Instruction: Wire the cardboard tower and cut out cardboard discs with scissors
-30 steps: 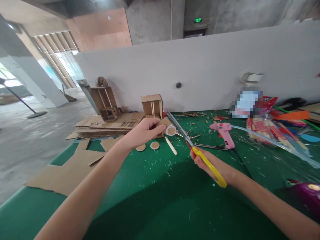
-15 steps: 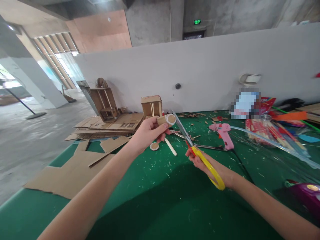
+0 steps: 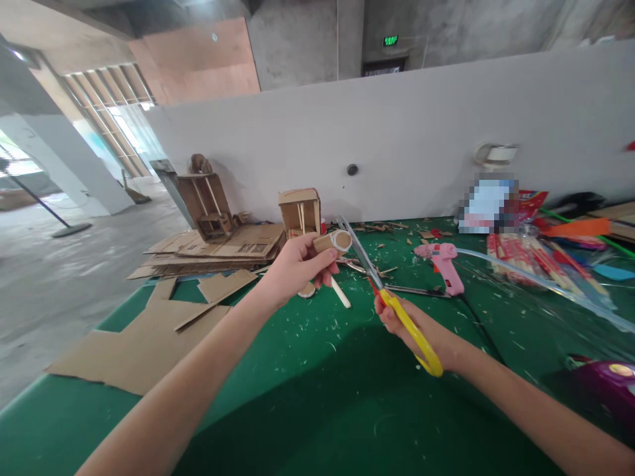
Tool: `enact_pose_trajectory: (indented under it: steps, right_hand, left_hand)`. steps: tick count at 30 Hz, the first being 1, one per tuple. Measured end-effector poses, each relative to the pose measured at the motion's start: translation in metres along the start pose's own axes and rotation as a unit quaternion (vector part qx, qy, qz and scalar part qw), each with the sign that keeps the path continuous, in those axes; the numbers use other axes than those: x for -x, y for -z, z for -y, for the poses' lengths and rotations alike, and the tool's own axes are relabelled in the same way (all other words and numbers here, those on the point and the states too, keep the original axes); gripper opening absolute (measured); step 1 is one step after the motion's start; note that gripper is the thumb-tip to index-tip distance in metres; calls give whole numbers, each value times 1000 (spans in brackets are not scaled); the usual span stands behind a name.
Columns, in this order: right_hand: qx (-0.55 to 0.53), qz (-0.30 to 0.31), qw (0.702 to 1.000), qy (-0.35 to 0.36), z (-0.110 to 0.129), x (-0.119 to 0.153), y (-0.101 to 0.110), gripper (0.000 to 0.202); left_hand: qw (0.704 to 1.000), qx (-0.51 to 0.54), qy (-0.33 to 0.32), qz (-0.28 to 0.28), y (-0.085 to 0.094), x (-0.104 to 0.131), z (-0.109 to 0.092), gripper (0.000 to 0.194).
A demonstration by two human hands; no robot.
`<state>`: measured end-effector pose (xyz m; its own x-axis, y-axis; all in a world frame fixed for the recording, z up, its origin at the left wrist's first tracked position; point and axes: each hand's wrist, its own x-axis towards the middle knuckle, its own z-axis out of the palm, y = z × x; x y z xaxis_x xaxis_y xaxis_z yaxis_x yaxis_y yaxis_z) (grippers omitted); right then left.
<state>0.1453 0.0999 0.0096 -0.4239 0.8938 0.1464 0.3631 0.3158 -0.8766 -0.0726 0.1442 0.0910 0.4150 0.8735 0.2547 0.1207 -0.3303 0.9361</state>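
Observation:
Between the fingers and thumb of my left hand (image 3: 300, 268) is a small cardboard tube (image 3: 333, 243), its round end with a whitish rim turned to the right. My right hand (image 3: 409, 327) grips a pair of scissors (image 3: 370, 271) with yellow-and-red handles, and the long metal blades point up and left, close beside the tube's end. Whether the blades touch it I cannot tell. Below my left hand lie a white stick (image 3: 340, 293) and a cardboard disc (image 3: 307, 289), partly hidden by the hand.
A pink glue gun (image 3: 446, 264) rests right of the scissors. Cardboard sheets (image 3: 143, 337) cover the green table's left side, with a cardboard frame (image 3: 206, 205) and a small cardboard box (image 3: 300, 208) behind. Bagged sticks (image 3: 540, 261) lie at right, before a white partition (image 3: 411, 139).
My left hand has shifted slightly right with the tube, now covering more of the cardboard disc. The scissors have hardly moved.

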Motion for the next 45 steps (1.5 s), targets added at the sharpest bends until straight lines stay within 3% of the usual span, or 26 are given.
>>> enact_pose_trajectory:
  steps: [7, 20, 36, 45]
  right_hand:
    - [0, 3, 1000, -3, -12, 0, -1, 54]
    - [39, 7, 999, 10, -20, -2, -1, 49]
    - [59, 16, 998, 5, -22, -3, -1, 54]
    - [78, 48, 996, -4, -28, -3, 10, 46]
  left_hand:
    - [999, 26, 21, -1, -6, 1, 2, 12]
    - [999, 51, 13, 12, -2, -1, 8, 15]
    - [999, -24, 22, 15, 10, -1, 1, 14]
    - [998, -54, 40, 12, 18, -2, 1, 13]
